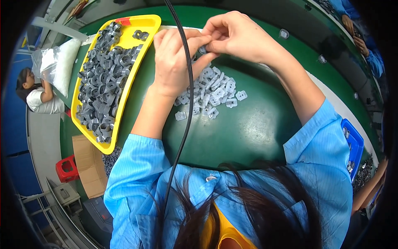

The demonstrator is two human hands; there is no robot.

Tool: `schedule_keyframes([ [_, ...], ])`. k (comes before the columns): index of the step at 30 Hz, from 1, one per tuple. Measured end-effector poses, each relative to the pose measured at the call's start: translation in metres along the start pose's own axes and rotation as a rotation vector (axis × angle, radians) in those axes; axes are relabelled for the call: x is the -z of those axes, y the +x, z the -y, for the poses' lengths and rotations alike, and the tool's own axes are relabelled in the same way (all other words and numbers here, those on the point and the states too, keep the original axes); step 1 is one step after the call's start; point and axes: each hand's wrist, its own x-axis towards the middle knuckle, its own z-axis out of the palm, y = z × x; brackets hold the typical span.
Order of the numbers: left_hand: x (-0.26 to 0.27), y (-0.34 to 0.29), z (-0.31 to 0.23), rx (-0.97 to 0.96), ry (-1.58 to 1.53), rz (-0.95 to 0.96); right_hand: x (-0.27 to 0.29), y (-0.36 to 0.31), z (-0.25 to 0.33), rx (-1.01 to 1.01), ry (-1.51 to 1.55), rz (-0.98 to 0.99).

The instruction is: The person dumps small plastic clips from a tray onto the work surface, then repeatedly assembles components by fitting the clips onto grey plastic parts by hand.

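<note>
Head view: left hand (175, 60) and right hand (240, 35) pinch a small part (202, 50) between them

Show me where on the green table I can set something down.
The widest bare green tabletop lies between the translucent pieces, right forearm and blue shirt. A narrower strip runs between the yellow tray and left forearm. Crowded: the heap of pieces by the left hand and right hand, and the tray, piled with grey parts.

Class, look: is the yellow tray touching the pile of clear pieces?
Apart. The head view shows green table between the yellow tray and the pile of clear pieces, on either side of the left forearm.
</note>
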Motion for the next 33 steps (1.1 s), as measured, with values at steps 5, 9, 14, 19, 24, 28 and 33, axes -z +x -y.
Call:
schedule_keyframes([
  [5,-0.008,0.010,-0.014,0.128,-0.138,-0.243,-0.004,0.001,-0.019,-0.056,0.962,0.238],
  [9,-0.005,0.008,-0.015,0.299,-0.300,-0.095,-0.014,0.007,-0.027,-0.078,1.196,0.249],
  [14,0.023,0.002,0.006,0.735,-0.261,0.437,0.009,0.017,-0.078,-0.324,0.454,-0.194],
  [19,0.024,-0.014,-0.008,0.701,-0.013,0.521,0.011,0.011,-0.074,0.113,-0.637,-0.563],
  [24,0.008,-0.024,0.006,0.632,-0.036,0.375,0.015,-0.017,0.003,0.037,-0.173,0.539],
  [28,0.001,-0.024,0.000,0.594,0.033,0.351,0.002,-0.057,0.019,0.033,-0.413,0.459],
  [33,0.004,-0.023,-0.015,0.541,0.127,0.421,0.006,-0.047,-0.003,-0.012,-0.283,0.415],
])
